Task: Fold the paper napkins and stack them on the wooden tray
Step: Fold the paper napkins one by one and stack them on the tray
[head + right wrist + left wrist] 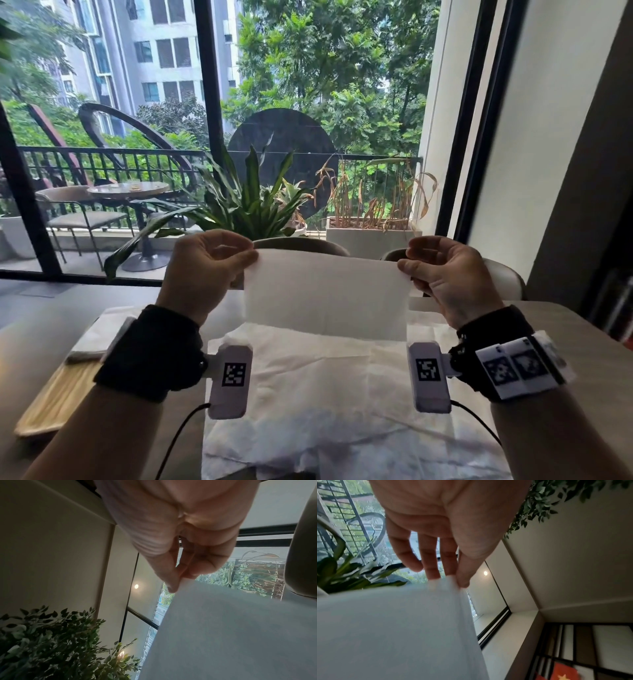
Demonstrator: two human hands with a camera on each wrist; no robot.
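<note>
I hold a white paper napkin (325,294) up in the air above the table, stretched between both hands. My left hand (251,256) pinches its top left corner, and my right hand (402,267) pinches its top right corner. The left wrist view shows the napkin (393,628) pinched between my thumb and fingers (449,563). In the right wrist view the napkin (231,635) hangs from my pinching fingertips (173,584). Several unfolded napkins (325,394) lie in a loose pile on the table below. The wooden tray (54,397) sits at the left, with a folded napkin (96,339) on its far end.
The table (589,359) runs to a window with potted plants (246,202) behind it. Two chair backs (301,244) stand at the far side. A wall is close on the right.
</note>
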